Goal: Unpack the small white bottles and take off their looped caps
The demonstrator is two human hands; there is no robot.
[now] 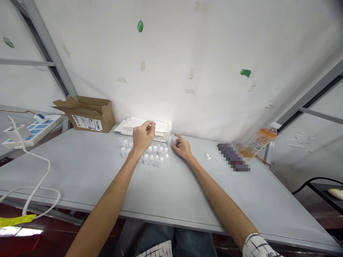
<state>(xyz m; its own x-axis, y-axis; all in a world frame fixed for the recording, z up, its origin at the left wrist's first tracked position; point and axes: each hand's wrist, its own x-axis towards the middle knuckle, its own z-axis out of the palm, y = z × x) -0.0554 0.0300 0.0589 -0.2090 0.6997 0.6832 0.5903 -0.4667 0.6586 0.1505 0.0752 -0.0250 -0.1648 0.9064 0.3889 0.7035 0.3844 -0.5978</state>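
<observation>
Little white squeeze bottles [155, 160] are standing in loose rows mid-table, just in front of a stack of white paper [163, 126]. Left hand [144, 136] is up over them, fingers curled in, can't tell if anything's pinched in there. Right hand [182, 147] has thumb and fingers around another bottle [174, 140] by the stack's corner, but honestly can't tell how firm that grip is.

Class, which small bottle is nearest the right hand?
The rightmost small translucent bottle, at the right hand; the other small bottles are farther left.
</observation>
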